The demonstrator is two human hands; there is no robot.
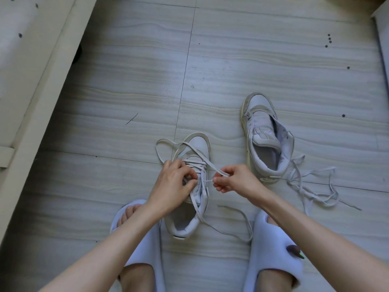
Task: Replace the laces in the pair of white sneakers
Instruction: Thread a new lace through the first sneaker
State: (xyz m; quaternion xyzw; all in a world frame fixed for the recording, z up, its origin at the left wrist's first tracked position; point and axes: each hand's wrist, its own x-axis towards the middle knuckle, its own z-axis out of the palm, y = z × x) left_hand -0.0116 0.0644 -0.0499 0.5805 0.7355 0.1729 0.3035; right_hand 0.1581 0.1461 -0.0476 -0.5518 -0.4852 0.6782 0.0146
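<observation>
Fingers (190, 179) of the left hand (172, 184), at centre frame, are curled narrow onto the eyelet row of the near white leather sneaker (189, 186), which stands on the pale wood-grain floor (126, 81) between two lilac foam slippers (273, 249), toe pointing up the frame. Whether they pinch lace or only steady the tongue I cannot tell. Just right of them, the right hand (237, 180) has its fingers closed on a strand of the flat white cotton lace (208, 165), drawn taut from the eyelets; slack loops spill to the upper left of the shoe and down toward the lower right. Further right and higher, the second white sneaker (265, 140) lies unlaced, tongue flopped open, with a loose tangled white lace (311, 186) trailing off its heel. Lace of this kind should be light, limp and slightly slippery, so it is best gripped near the stiff tip for threading, while the soft shoe upper likely needs holding by the eyelet edge to stop it folding.
</observation>
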